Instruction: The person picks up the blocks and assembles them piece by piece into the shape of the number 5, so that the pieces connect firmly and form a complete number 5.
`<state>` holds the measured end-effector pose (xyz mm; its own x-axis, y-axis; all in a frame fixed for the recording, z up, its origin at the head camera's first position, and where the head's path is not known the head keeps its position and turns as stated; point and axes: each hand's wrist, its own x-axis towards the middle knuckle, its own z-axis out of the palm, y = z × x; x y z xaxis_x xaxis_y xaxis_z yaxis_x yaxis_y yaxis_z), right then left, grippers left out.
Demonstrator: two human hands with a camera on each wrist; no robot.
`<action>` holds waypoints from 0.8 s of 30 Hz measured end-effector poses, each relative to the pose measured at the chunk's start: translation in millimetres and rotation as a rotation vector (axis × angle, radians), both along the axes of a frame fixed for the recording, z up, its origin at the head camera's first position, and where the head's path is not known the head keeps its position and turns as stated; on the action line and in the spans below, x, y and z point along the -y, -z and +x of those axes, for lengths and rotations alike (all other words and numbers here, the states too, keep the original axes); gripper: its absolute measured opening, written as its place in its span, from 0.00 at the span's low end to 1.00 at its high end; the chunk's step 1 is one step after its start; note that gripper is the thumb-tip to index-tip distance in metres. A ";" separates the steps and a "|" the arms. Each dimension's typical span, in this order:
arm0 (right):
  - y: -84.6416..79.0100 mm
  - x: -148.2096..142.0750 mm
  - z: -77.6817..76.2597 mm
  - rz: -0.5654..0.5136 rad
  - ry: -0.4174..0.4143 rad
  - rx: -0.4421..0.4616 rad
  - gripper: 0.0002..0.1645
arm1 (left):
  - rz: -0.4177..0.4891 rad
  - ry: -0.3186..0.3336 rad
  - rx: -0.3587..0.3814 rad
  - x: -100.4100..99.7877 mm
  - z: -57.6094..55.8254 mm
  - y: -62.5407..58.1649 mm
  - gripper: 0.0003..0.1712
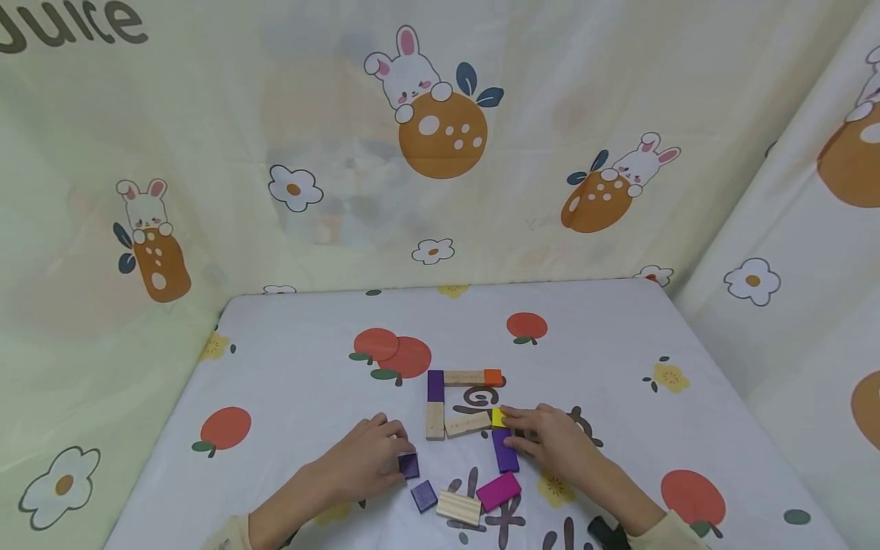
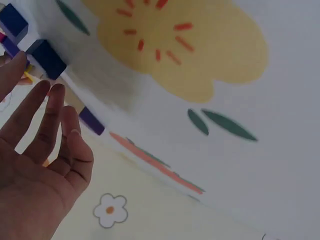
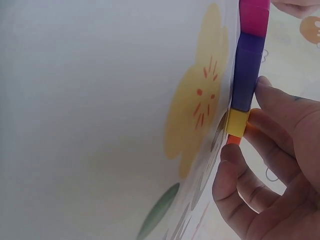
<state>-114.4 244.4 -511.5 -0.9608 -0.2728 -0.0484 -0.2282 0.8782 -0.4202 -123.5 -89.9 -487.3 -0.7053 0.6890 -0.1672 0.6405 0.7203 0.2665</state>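
Observation:
On the table lies a ring of small wooden blocks. My left hand (image 1: 374,456) pinches a dark purple cube (image 1: 409,466) between thumb and fingertips; in the left wrist view that cube (image 2: 46,59) sits at the fingertips. Just below it rests another purple cube (image 1: 424,496). At the ring's right side, my right hand (image 1: 557,439) touches a yellow block (image 1: 499,418) with its fingers, and its thumb lies against a long purple block (image 1: 505,451). From the right wrist view, the thumb meets the side of the purple block (image 3: 246,72), with the yellow block (image 3: 237,122) beside the index finger.
A magenta block (image 1: 499,491) and a natural wood block (image 1: 458,507) lie nearest me. Farther off are plain blocks (image 1: 467,424), a purple one (image 1: 436,386) and an orange one (image 1: 493,377). A printed cloth (image 1: 289,367) covers the table; patterned curtains (image 1: 509,221) hang behind it.

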 end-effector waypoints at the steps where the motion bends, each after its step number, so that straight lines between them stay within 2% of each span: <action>1: -0.3 -0.1 0.2 -0.004 0.001 -0.001 0.22 | -0.004 -0.001 0.009 0.2 -0.1 1.5 0.21; 8: 0.2 -0.4 1.3 -0.022 0.002 -0.016 0.22 | 0.011 -0.014 0.064 -2.3 1.3 6.0 0.20; 17: 0.4 0.2 -0.2 -0.011 -0.003 -0.020 0.22 | 0.025 0.008 0.059 -2.5 3.6 7.8 0.19; 20: -0.2 0.6 -2.4 0.005 -0.008 -0.013 0.23 | 0.030 -0.017 0.055 -2.2 1.7 8.9 0.19; 24: -1.9 0.7 -6.1 0.050 -0.033 -0.017 0.22 | 0.062 -0.078 0.029 -1.4 -2.4 4.7 0.17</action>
